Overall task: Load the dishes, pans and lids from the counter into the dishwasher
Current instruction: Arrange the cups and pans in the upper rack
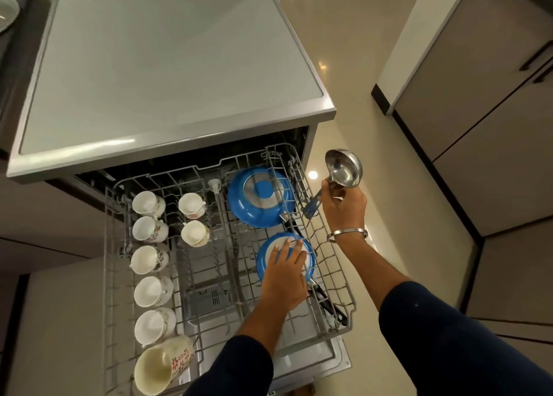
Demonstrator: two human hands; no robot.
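Now, left hand (284, 279): your fingers lie straight, flat on the small blue pan (285, 258), near right of the rack (119, 276).
Right hand (344, 207): you're gripping the steel ladle (344, 168) by its handle, fingers curled round it, held just past the rack's right rim.
Big blue pan (260, 196): bottom up, far right of rack, behind the small one.
Cups (149, 259): white, rowed down the left side, two more mid-rack.
Mug (161, 362): near left corner, on its side.
Dishwasher top (167, 66): far of the rack.

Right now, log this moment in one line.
left hand: on small pan in rack | right hand: holding ladle | big pan: racked
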